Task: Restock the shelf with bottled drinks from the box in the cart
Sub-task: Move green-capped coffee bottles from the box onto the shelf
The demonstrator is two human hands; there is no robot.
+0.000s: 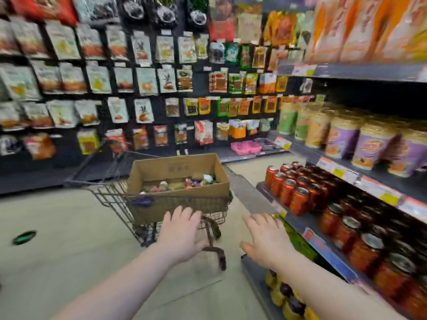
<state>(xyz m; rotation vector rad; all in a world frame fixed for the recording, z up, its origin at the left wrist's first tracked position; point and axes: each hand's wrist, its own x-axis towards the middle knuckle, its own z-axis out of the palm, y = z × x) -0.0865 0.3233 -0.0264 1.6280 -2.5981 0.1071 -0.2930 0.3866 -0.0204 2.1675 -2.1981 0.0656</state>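
Bright, even overhead light fills the aisle with soft shadows, while motion blur smears everything, worst at the bowed wide-angle edges, near right especially.

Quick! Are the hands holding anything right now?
Left hand: open, fingers spread, holding nothing.
Right hand: open, fingers spread, holding nothing.

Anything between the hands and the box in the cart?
Yes: the near wire wall of the cart and its handle sit between the left hand, right hand and the box. Nothing visible covers the box's open top.
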